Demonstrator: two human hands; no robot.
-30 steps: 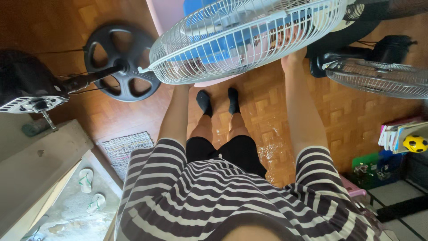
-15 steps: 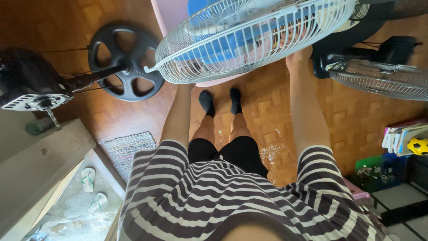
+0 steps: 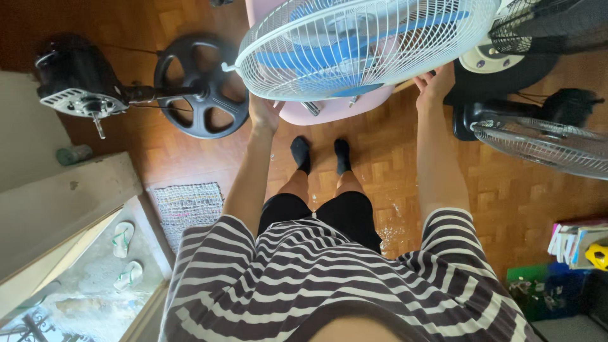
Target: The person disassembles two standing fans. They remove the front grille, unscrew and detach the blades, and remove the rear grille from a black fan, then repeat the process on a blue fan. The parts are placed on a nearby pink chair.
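A white wire fan cage (image 3: 361, 44) with blue blades inside is held out in front of me, above a pink tub (image 3: 329, 109). My left hand (image 3: 263, 114) grips the cage's lower left rim. At the lower right rim my right hand (image 3: 434, 82) holds on with its fingers curled up around the edge. Both arms are stretched forward. Below them are my feet in black socks (image 3: 320, 153) on the parquet floor.
A black spoked fan base (image 3: 202, 95) and a black motor head (image 3: 76, 85) lie at the left. At the right are a loose wire grille (image 3: 544, 142), a black grille (image 3: 551, 25) and a white fan part (image 3: 491, 60). Woven mat (image 3: 187, 206), sandals (image 3: 123, 239), books and a yellow ball (image 3: 595, 253).
The cage has moved farther from me and tilted so that its blue blades show more plainly. Both hands went forward with it, still on the rim.
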